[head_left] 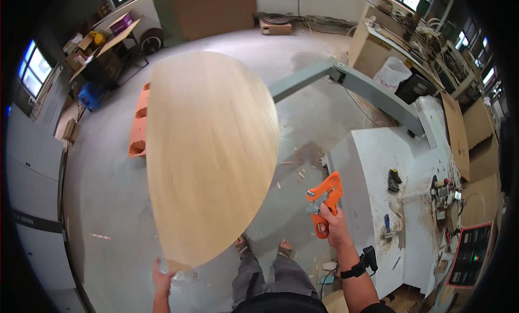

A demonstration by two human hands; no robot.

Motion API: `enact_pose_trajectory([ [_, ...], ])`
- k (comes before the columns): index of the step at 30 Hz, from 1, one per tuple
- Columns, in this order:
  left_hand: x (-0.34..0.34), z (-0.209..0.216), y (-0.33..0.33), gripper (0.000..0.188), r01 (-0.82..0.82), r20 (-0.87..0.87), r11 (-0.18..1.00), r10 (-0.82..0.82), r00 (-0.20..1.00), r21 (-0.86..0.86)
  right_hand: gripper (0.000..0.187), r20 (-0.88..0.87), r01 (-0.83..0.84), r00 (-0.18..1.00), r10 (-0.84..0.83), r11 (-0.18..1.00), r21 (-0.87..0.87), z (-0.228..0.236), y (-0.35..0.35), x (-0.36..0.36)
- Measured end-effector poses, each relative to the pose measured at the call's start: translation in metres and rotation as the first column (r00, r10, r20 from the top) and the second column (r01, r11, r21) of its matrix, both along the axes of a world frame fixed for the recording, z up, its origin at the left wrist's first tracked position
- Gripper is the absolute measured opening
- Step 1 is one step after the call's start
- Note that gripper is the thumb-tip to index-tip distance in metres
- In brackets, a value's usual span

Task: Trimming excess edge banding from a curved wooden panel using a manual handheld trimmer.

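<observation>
A large pale wooden board point(213, 151) with one straight side and one curved side fills the middle of the view. Its near lower corner meets my left hand point(162, 278), whose fingers close on the edge; part of that grip is hidden behind the board. In my right hand point(336, 226), out to the right and apart from the board, is an orange hand tool point(336, 187) with a looped grip and a metal mechanism on its left side. My fingers wrap its handle.
Beyond the board, a jointed grey arm point(378, 97) reaches from the white machine point(373, 205) on the right. Orange blocks with round notches point(139, 124) show past the board's left side. Offcuts point(292, 172) litter the floor. A grey-white cabinet point(38, 178) stands left.
</observation>
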State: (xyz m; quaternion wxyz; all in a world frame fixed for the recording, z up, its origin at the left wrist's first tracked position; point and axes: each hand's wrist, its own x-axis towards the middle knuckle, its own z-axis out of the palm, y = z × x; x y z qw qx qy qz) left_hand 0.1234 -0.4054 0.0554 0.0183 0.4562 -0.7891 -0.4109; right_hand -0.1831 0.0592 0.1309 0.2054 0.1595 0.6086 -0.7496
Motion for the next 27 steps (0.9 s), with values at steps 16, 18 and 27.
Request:
enact_pose_trajectory([
  [16, -0.267, -0.014, -0.005, 0.083, 0.741, 0.243, 0.476, -0.739, 0.629, -0.473, 0.025, -0.062, 0.125, 0.989, -0.133, 0.984, -0.13, 0.016, -0.121, -0.038],
  [18, -0.291, -0.019, 0.008, 0.089, 0.783, 0.263, 0.297, -0.827, 0.497, -0.546, 0.027, -0.098, 0.134, 0.983, -0.159, 0.966, -0.221, 0.015, -0.116, -0.055],
  [27, -0.382, 0.001, 0.08, 0.097, 0.855, 0.288, 0.077, -0.923, 0.256, -0.513, 0.034, -0.21, 0.14, 0.962, -0.175, 0.975, -0.171, -0.002, -0.035, -0.163],
])
